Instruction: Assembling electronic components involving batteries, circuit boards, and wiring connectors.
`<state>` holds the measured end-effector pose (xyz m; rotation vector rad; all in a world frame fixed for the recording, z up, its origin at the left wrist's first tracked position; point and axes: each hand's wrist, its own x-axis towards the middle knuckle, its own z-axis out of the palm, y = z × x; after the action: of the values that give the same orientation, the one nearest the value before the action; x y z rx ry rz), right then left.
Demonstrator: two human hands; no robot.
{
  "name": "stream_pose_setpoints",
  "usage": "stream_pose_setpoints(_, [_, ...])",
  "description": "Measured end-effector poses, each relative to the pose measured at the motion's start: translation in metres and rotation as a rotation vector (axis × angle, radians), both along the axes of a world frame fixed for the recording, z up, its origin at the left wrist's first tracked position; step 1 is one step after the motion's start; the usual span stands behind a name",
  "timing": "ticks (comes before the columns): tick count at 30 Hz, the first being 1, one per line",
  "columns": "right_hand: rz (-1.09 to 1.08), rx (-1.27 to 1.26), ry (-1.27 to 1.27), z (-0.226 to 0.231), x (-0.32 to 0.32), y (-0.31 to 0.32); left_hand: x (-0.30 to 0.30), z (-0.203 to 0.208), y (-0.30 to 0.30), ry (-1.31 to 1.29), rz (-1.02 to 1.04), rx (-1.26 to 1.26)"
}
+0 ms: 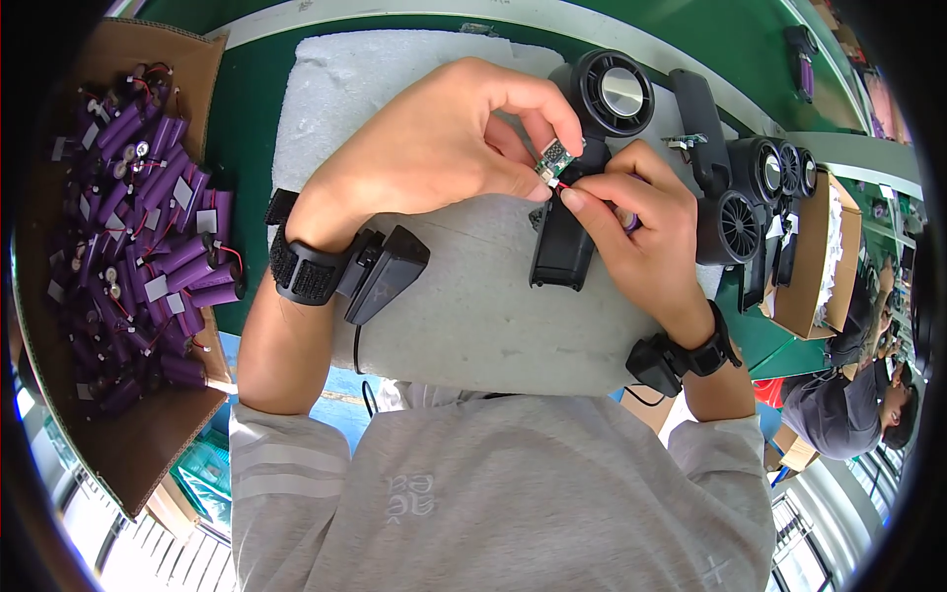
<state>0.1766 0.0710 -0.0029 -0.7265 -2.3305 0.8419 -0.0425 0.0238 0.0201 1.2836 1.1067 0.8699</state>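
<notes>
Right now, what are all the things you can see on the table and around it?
Foam pad: one, white, middle of the green table.
Circuit board: one, small, green, pinched in the left hand's fingertips.
Handheld fan: one, black, lying on the pad under both hands.
More fans: several, black, lined up to the right.
Battery cells: a big heap, purple with red wires, in a cardboard tray on the left.
Cardboard box: one, brown, far right.
Another person: one, grey top, lower right.
Wrist straps: two, black, one on each wrist.
Left hand: holds the board.
Right hand: pinches a thin red wire at the board and holds something purple.
</notes>
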Motion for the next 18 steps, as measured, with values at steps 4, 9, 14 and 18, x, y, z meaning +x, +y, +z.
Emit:
stream_pose_setpoints(4, [0.001,0.005,-0.008,0.0023,-0.0004,-0.0001,-0.0007,-0.0044,0.0012,-0.017,-0.003,0.003])
stream_pose_setpoints(9, [-0.014,-0.005,0.013,0.0021,-0.0011,-0.0005,0.0011,-0.0001,0.0013,-0.014,0.04,0.027])
stream_pose_setpoints(14, [-0.017,-0.012,0.038,0.0018,-0.0015,0.0,0.0018,-0.0069,0.0015,-0.074,0.046,0.026])
stream_pose_setpoints(18, [-0.031,-0.017,0.046,0.0018,-0.0009,-0.0007,0.0035,-0.0047,0.0011,-0.082,0.047,0.027])
